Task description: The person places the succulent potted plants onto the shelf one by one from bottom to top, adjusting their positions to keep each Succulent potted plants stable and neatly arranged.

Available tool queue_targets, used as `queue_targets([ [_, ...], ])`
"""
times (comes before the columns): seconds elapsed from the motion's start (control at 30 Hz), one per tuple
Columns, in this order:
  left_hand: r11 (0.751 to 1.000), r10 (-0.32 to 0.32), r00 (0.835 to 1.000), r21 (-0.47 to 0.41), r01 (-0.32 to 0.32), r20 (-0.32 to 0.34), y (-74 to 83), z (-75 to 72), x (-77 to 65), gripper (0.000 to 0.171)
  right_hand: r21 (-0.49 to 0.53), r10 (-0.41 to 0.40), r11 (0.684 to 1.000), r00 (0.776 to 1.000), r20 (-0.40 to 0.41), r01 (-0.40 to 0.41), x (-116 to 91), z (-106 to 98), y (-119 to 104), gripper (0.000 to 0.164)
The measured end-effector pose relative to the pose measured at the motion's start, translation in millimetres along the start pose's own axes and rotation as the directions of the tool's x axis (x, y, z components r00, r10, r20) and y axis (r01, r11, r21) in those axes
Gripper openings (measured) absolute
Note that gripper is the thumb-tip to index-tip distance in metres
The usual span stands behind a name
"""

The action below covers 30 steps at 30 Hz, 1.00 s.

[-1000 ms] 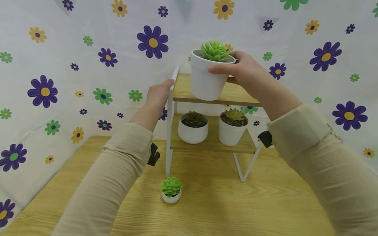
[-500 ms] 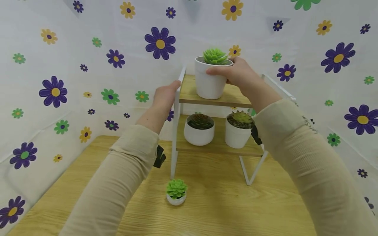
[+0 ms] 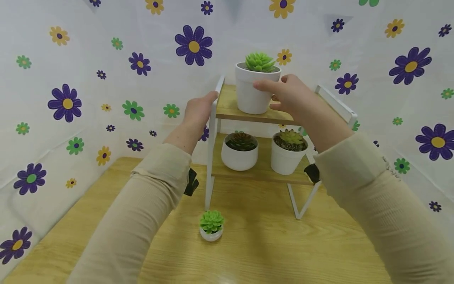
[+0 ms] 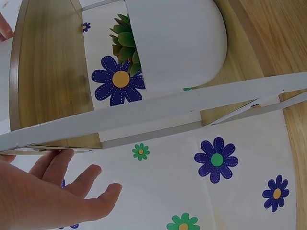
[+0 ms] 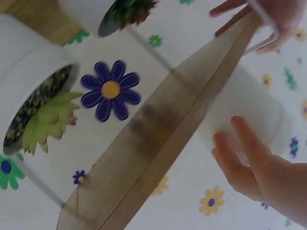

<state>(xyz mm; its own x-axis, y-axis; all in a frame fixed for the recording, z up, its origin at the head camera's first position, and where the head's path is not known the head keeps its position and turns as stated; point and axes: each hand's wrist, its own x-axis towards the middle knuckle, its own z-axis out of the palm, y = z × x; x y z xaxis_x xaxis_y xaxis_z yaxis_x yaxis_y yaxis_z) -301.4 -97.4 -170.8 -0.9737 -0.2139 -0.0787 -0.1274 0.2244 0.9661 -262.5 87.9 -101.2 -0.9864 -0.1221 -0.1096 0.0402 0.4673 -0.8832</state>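
Note:
A white pot with a bright green succulent (image 3: 253,90) stands on the upper wooden board of the shelf rack (image 3: 227,104). My right hand (image 3: 296,96) is at its right side, thumb over the pot's front and the other fingers loosened away from the rim. In the right wrist view those fingers (image 5: 252,148) are spread beside the white pot wall. My left hand (image 3: 200,108) holds the rack's white left side frame near the top. The left wrist view shows its thumb side at the rail, with the outer fingers (image 4: 84,182) loosely extended.
On the lower board stand a round white pot with a dark succulent (image 3: 239,154) and a white pot with a pale green succulent (image 3: 287,156). A tiny potted succulent (image 3: 211,227) sits on the wooden table (image 3: 283,252) in front. A flower-patterned sheet (image 3: 142,23) hangs behind.
The right hand lowered the green succulent's pot onto the upper board, then its fingers loosened from the rim. The left hand stays on the frame. The view shifted slightly.

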Motion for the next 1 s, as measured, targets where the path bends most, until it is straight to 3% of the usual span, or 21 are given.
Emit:
queue_targets([
  [0.07,1.000,0.002,1.000,0.002,-0.002,0.003,1.0,1.3,0.8,0.065,0.002,-0.005,1.000,1.000,0.018,0.005,-15,0,5,0.096],
  [0.23,1.000,0.002,1.000,0.010,-0.002,0.005,1.7,3.5,2.6,0.064,0.014,-0.124,0.992,0.987,0.097,0.123,-47,5,30,0.088],
  [0.43,0.998,0.001,1.000,0.057,-0.002,0.011,0.7,0.7,3.9,0.065,-0.039,-0.224,0.973,0.969,0.105,0.229,-63,22,80,0.075],
  [0.57,0.994,0.011,1.000,0.111,-0.014,0.029,0.6,-3.2,5.2,0.068,-0.068,-0.233,0.969,0.968,0.090,0.239,-58,42,126,0.074],
  [0.8,0.988,0.033,0.997,0.149,-0.043,0.071,1.1,-5.5,5.5,0.067,-0.140,-0.122,0.980,0.983,0.136,0.141,-36,90,209,0.079],
  [1.0,0.982,0.045,0.994,0.177,-0.062,0.100,0.8,-10.5,5.2,0.067,-0.187,-0.095,0.973,0.969,0.226,0.139,-25,128,252,0.085],
])
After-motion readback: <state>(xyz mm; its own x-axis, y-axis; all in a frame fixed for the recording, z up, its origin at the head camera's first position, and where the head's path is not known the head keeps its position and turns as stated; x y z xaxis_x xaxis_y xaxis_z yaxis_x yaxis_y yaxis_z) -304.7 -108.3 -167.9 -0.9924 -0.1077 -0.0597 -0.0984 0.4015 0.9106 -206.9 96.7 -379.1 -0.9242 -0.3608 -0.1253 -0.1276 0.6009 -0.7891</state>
